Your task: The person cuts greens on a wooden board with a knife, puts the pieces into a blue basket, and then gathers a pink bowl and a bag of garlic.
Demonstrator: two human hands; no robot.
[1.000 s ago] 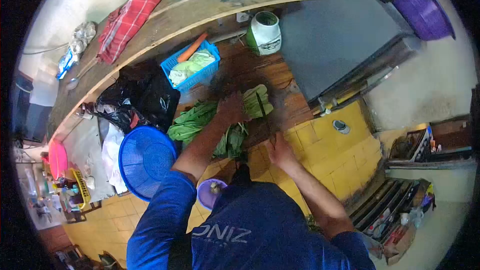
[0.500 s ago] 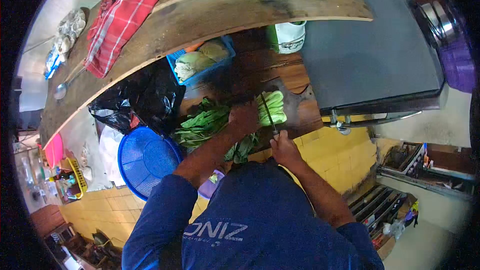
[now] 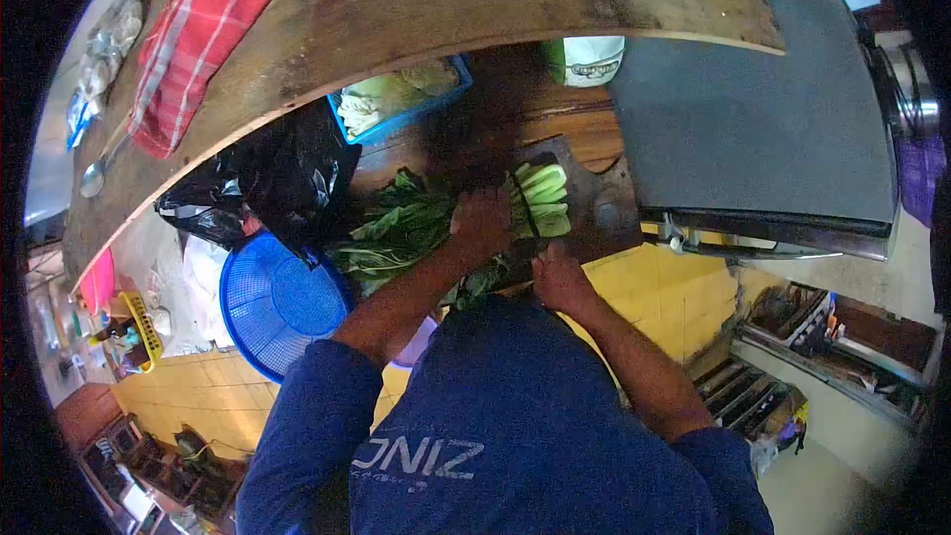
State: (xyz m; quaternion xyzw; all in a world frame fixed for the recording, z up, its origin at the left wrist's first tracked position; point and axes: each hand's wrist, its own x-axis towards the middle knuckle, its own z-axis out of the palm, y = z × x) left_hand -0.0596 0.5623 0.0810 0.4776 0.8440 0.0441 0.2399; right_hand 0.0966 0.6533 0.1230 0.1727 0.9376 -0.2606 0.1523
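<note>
My left hand (image 3: 482, 221) is closed over a bunch of leafy greens (image 3: 401, 223), pressing it onto a wooden cutting board (image 3: 612, 206). Dark leaves fan out to the left of that hand, while pale green stalks (image 3: 547, 200) stick out to its right. In my right hand (image 3: 558, 277) is a knife (image 3: 525, 200), gripped by its handle at the near edge of the board. Its blade lies across the stalks, close beside my left fingers. The lower part of the blade is hard to make out among the stalks.
Left of the greens are a blue mesh basket (image 3: 282, 302) and a black plastic bag (image 3: 272, 178). Behind stands a blue crate (image 3: 411, 104) of vegetables. A wooden shelf (image 3: 446, 15) arches across above the work, and a grey-topped appliance (image 3: 753, 129) stands at right.
The view has shifted slightly. The knife blade has come nearer to my left fingers, and more pale stalk lies on its right side. Both hands keep their holds.
</note>
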